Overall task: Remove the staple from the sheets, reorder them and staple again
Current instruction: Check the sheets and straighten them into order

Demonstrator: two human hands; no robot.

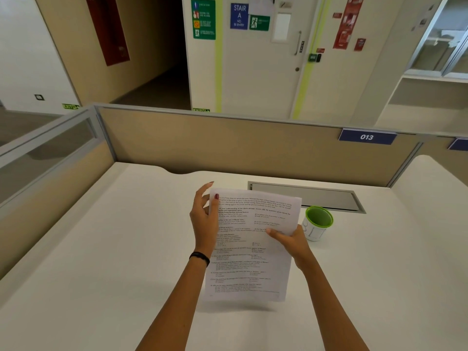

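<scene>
Holding the printed sheets [253,244] above a white desk [101,249], the left hand [205,224] is pinching their upper left corner while the right hand [291,243] is gripping their right edge, a green-rimmed cup [317,222] standing just beside, beige partition [215,143] behind.

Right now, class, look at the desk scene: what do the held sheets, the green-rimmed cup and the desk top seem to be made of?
Sheets: thin white paper, matt, printed with black text; they bend where the hands grip them.
Cup: probably plastic, with a white wall, a bright green rim and lining, and a slight sheen; ceramic is possible.
Desk top: smooth white laminate or similar, matt, seamless with soft shadows.
</scene>
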